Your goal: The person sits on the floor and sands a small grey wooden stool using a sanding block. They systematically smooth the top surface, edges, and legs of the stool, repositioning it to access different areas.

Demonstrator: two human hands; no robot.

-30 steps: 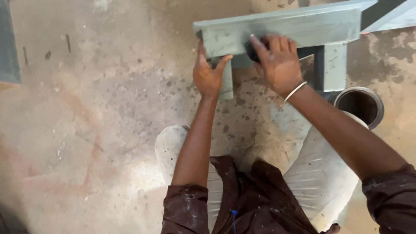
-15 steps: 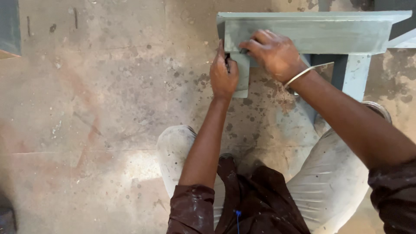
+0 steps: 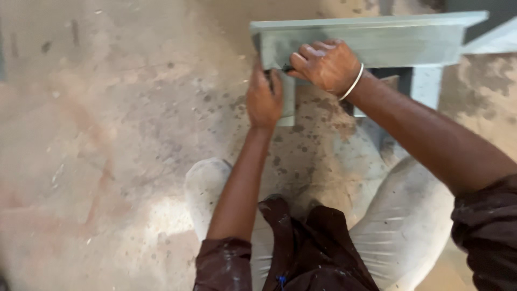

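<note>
Head view is showing the left hand (image 3: 264,99) pressing flat against the near leg (image 3: 288,99) of a grey-green metal frame (image 3: 377,40), fingers wrapped over its upper end. The right hand (image 3: 323,64) is curling closed around a small dark tool (image 3: 285,69), too hidden to identify, at the corner where that leg meets the top bar. Compared with 1 second ago, both hands are sitting closer together at this joint, the right having slid leftward along the bar. The work is now concentrating on that corner. A thin bangle (image 3: 353,83) is circling the right wrist. The frame is standing on the stained concrete floor (image 3: 107,134) between the person's pale-trousered knees (image 3: 207,183).
</note>
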